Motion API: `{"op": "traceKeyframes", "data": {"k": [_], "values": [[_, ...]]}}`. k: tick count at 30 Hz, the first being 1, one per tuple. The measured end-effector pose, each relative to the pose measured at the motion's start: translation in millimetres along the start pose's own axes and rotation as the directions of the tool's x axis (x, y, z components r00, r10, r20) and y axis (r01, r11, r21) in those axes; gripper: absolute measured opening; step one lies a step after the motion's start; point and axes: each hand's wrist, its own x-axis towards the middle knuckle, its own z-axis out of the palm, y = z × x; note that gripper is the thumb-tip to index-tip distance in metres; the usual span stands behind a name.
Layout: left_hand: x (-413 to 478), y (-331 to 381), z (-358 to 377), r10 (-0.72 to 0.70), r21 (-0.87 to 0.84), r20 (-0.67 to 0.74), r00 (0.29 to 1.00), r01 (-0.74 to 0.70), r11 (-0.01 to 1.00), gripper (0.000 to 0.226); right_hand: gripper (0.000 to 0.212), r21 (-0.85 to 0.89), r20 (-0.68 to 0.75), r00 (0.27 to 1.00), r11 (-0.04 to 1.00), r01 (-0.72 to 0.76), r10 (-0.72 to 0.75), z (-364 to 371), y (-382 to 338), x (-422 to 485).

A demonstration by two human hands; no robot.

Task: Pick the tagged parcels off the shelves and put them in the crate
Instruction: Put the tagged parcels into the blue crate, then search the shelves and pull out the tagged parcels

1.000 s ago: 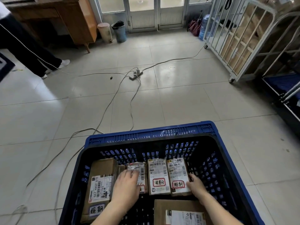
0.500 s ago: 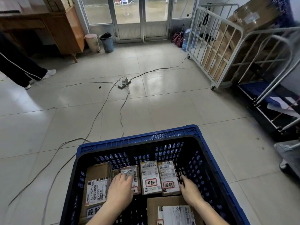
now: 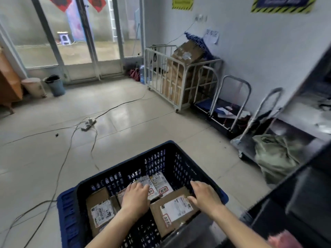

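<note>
Between the hands lies a large parcel [image 3: 172,210] with a red-edged tag. The left hand [image 3: 135,197] rests flat, fingers straight, on the small parcels [image 3: 161,185] just ahead of it. The right hand [image 3: 206,196] is loosely spread, its thumb at the large parcel's corner. All of this is inside the crate [image 3: 68,203], where a brown parcel [image 3: 100,210] also sits left of the left hand. A power strip [image 3: 88,122] lies far beyond on the floor.

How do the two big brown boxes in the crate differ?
The left box lies untouched by the crate's left wall; the right box has the right hand on it. The right box's red-bordered tag is plain; on the left box I cannot make one out. Both are brown cardboard with white labels.
</note>
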Motion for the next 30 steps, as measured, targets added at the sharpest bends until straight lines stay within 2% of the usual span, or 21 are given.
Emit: {"op": "traceKeyframes", "data": {"k": [7,12,19,26,30], "values": [[-57.2,54.3,-18.5,0.25,0.064,-0.039,0.967,-0.248,0.967,0.046,0.062,0.031,-0.104,0.978,0.983,-0.179,0.181,-14.0,18.8,-109.9],[-82.3,98.8,-23.3,0.392,0.109,-0.057,0.918,-0.385,0.916,0.043,0.058,0.065,-0.132,0.928,0.938,-0.342,0.348,-18.1,44.6,-182.5],[-126.7,190.9,-20.2,0.598,0.128,-0.004,0.802,-0.593,0.795,0.048,0.059,0.181,-0.169,0.783,0.8,-0.572,0.598,-17.1,87.4,-317.1],[-218.4,314.7,-10.8,0.755,0.122,-0.014,0.656,-0.748,0.652,0.045,0.061,0.214,-0.201,0.627,0.659,-0.721,0.752,-10.1,128.0,-476.5],[-284.2,376.0,0.6,0.803,0.122,0.008,0.596,-0.797,0.591,0.052,0.059,0.231,-0.223,0.558,0.6,-0.766,0.799,0.7,144.3,-566.6]]}}
